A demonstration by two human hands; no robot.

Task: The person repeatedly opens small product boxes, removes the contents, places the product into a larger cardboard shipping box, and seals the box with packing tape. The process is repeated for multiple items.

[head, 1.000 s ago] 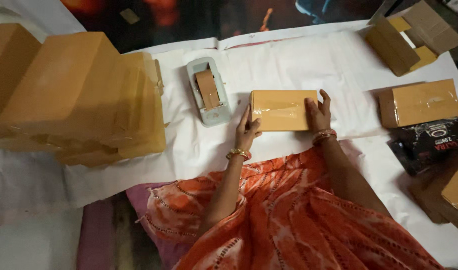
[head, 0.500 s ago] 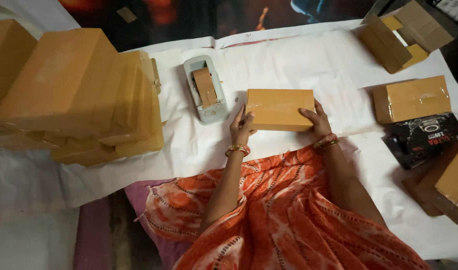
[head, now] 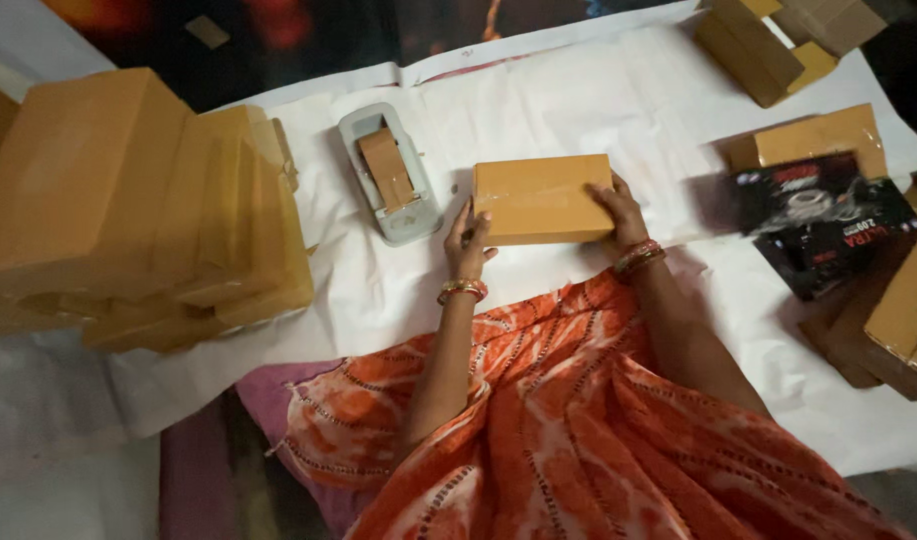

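Tan cardboard box [head: 543, 198], taped shut, flat on white paper sheet [head: 598, 90] directly ahead of orange-patterned lap [head: 578, 420]. Gripped at both short ends: left hand [head: 467, 243] pressed against near-left corner, fingers together; right hand [head: 623, 212] clamped over near-right corner, fingers curled on top edge. Bangles at both wrists.

Just beside box on left: grey tape dispenser [head: 388, 172] with brown roll, narrow gap only. Farther left: tall stack of tan boxes [head: 128, 200], well apart, overhanging sheet edge. Bare sheet beyond far edge of box up to dark backdrop. Bare sheet also to right, as far as black printed carton [head: 828, 225] and wrapped box [head: 813, 138] behind it. More boxes at top right corner [head: 768, 40] and lower right edge [head: 898, 320].

Compared with earlier frames: box shifted slightly away from body, with same grip at both ends; dispenser, stack and cartons unmoved on sheet.
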